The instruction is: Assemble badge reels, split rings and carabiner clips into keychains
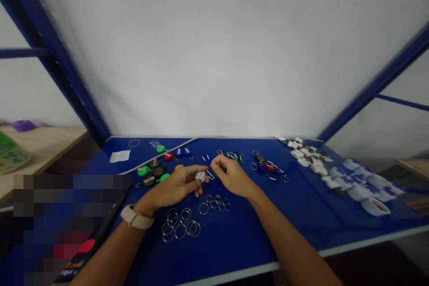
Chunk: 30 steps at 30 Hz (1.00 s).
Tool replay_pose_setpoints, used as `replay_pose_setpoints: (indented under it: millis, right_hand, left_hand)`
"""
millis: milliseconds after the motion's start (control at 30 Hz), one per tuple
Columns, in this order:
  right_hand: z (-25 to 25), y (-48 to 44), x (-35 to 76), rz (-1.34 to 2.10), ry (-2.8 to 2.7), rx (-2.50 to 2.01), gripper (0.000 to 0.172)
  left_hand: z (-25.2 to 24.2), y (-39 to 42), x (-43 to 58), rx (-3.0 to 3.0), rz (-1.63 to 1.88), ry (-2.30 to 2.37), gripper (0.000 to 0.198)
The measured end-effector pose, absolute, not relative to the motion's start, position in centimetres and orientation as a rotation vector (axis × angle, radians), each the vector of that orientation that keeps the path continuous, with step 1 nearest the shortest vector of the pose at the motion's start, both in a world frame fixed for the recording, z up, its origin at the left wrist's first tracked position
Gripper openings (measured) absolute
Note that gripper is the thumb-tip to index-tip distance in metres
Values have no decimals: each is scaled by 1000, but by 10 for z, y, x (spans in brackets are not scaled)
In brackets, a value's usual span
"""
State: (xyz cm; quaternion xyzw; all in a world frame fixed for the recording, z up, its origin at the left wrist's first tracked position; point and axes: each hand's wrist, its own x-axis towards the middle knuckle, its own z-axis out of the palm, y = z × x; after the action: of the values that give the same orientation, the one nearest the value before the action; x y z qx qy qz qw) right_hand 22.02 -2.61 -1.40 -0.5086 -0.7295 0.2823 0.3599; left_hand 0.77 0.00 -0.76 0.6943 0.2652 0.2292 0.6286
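We look down on a blue table [295, 219], going left to right. At the far left, a wooden shelf [43, 143] holds a purple block [23, 125] and a green printed packet [11, 152], and a pixelated patch hides the lower left corner. On the table's left end lie a sheet of white paper [119, 156] and a cluster of green, black, red and blue badge reels [157, 165]. Our left hand [174, 186], with a pale watch [136, 217] on its wrist, has its fingers closed around a round silver disc [200, 176], held above the middle of the table. Our right hand [231, 175] meets it, thumb and forefinger pinched together beside a small metal clip [210, 174]; we cannot tell whether they grip it. Below the hands, loose split rings [179, 225] lie in two groups, with a smaller group [216, 203] nearer the right. Beyond the hands runs a row of colored carabiners [231, 156]. Further right are red and blue keychains [270, 167], then white pieces [310, 156] and white cups with purple markings [360, 183]. As things lie, most pieces sit in separate groups, with only the disc in hand.
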Motion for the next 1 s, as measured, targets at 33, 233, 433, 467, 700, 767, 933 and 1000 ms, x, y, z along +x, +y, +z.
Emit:
replay_pose_setpoints:
  millis: [33,233,433,467,700,767,933,1000]
  right_hand:
    - [-16,-25,221,679,-1883,-1328,15]
    - [-27,-25,214,435,-2049,-1504,14]
    - [-30,-27,206,395,-2120,-1627,8]
    - [-30,-27,206,414,-2119,-1634,7]
    - [-30,-26,214,483,-2157,-1558,7]
    - [-30,-25,214,482,-2154,-1531,7]
    - [-25,-25,212,666,-1972,-1451,7]
    - [-23,-25,210,717,-1914,-1389,10]
  left_hand:
    - [-11,3,8,1558,571,645,39]
    - [-19,14,7,1153,896,737,57]
    - [-11,16,6,955,991,850,37]
    - [-11,16,6,951,989,846,36]
    - [-14,14,10,976,972,842,32]
    - [-16,14,10,987,967,873,27]
    - [-17,14,8,1032,909,876,17]
    - [-16,14,8,1052,882,872,17]
